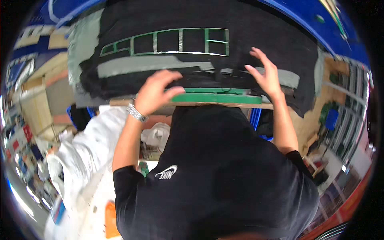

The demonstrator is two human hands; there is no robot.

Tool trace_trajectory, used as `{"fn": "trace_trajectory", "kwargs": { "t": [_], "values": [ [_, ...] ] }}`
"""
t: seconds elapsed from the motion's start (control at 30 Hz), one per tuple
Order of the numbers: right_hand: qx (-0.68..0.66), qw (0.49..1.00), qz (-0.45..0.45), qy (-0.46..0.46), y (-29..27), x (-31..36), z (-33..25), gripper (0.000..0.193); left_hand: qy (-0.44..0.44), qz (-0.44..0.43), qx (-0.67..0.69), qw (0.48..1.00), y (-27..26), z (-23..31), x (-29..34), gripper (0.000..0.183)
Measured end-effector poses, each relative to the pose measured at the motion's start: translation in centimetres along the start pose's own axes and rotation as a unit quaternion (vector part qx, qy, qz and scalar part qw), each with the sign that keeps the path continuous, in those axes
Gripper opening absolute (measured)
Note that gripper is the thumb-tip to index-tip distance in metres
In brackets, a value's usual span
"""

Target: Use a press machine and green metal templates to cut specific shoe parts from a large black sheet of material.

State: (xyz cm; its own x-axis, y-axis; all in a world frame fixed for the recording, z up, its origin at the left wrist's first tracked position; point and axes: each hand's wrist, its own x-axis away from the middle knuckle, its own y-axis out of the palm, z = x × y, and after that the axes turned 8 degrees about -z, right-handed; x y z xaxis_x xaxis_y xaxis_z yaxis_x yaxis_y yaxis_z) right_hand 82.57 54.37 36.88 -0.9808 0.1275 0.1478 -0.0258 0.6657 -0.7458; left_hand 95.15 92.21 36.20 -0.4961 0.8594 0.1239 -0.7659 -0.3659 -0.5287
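The near green frame (218,99) lies along the worker's edge of the table, so take it as the centre of a clock whose twelve points away from the body. At nine o'clock, the left hand (156,92) overlaps the frame's end, thumb and forefinger apart; whether skin meets metal, I cannot tell. At two o'clock the right hand (266,76) is over the black cloth (252,30), its thumb well clear of the forefinger and nothing visible between them (the other fingers are too blurred to read).

Judging by those spread fingers, this is a moment between grips, spent placing or adjusting things on the cloth. A firm hold on the frame would call for lowering both hands to its two ends and drawing each thumb and fingers together.

The far green frame (155,42), ladder-like and tapering, lies flat on the cloth at eleven o'clock.

Counted: two hands, two green frames, one spread of black cloth (layers unclear), and four grey patches: a long one (136,66) at ten, a broad one (289,79) at three, two slivers between. One silver wristband (137,113) circles the left wrist; one heap of white cloth (96,138) sits at eight.
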Motion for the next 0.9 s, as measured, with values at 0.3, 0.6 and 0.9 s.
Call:
{"fn": "trace_trajectory", "kwargs": {
  "t": [0.3,0.6,0.9],
  "values": [
    [-0.087,0.943,0.215,0.237,-0.9,13.4,5.9,0.050,-0.006,-0.233,0.087,0.968,7.0,0.3,-4.5,0.013],
    [-0.440,0.839,-0.112,0.299,8.0,21.5,0.8,0.039,0.067,-0.289,0.055,0.953,6.3,2.9,-6.1,0.012],
    [-0.690,0.719,0.060,0.054,6.7,16.2,-7.1,0.103,0.232,-0.229,0.000,0.945,4.3,15.0,-9.6,0.011]
  ]
}}
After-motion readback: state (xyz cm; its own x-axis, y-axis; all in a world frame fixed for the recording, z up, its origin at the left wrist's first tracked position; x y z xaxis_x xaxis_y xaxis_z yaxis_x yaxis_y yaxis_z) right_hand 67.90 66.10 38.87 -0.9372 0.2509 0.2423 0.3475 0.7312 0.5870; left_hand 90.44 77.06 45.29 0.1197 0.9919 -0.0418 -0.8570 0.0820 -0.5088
